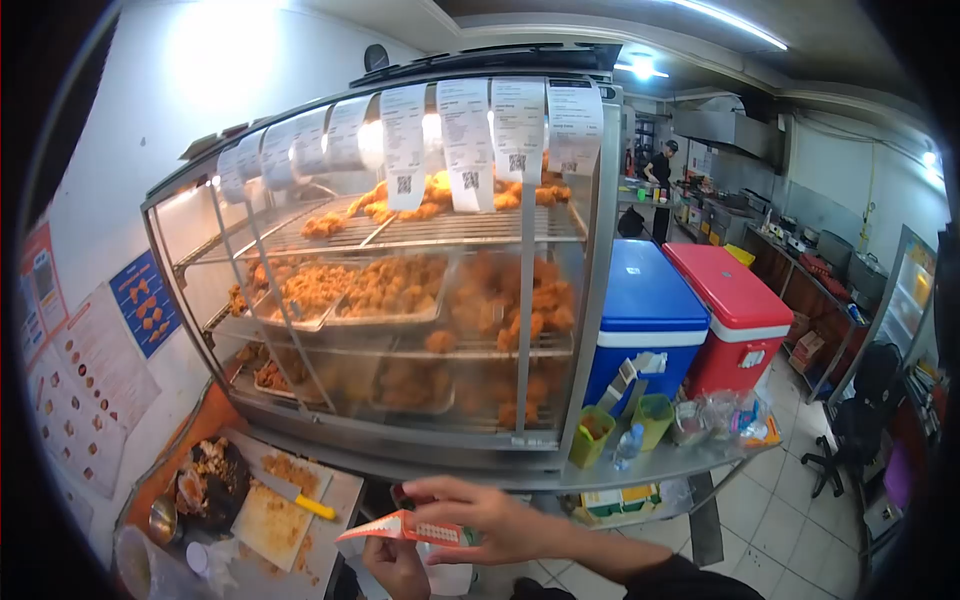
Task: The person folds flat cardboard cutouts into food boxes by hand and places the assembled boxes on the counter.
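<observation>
Low in the head view, my left hand (396, 571) pinches an orange-and-white printed paper food packet (385, 527) from below. My right hand (492, 520) reaches in from the right, its fingers and thumb closed around the packet's right side. Part of the packet is hidden behind my fingers. A small dark thing (401, 496) shows by my right fingertips; I cannot make out what it is. Left of my hands, a yellow-handled knife (292, 492) lies on a crumb-covered cutting board (268, 530).
A glass warming cabinet (400, 455) holding fried chicken (390, 285) stands ahead, with receipts (403, 145) hanging along its top. To its right are a blue cooler (645, 300), a red cooler (728, 310) and green containers (654, 420). Another person (660, 172) stands in the back kitchen.
</observation>
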